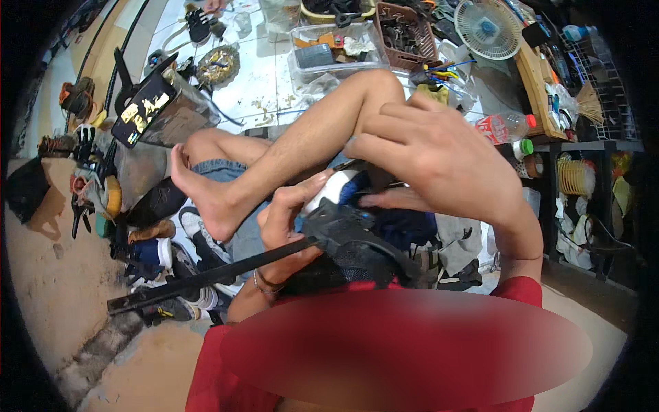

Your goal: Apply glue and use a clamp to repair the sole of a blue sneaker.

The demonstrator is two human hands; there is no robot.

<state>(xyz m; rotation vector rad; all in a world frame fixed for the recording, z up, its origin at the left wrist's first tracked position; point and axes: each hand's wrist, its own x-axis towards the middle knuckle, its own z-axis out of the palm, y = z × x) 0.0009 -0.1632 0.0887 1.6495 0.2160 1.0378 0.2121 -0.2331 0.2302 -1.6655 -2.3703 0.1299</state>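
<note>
In my lap is a white-and-blue item [332, 189], possibly a shoe; the black bar and bracket in front hide much of it. My left hand [285, 216] is closed around its left side, thumb along the white part. Over its right side is my right hand [432, 161], its fingers bent and its thumb beside the blue part. Whatever the right fingers pinch is too small or hidden to make out. Dark blue cloth or material [405, 226] lies beneath the right hand.
Several shoes [199, 237] lie to the left, near a propped phone [144, 110]. Ahead are a clear plastic bin [336, 51], a brown basket [406, 34] and a round dish [217, 66]. A fan [487, 27], bottle [504, 128] and black shelf [583, 147] are on the right.
</note>
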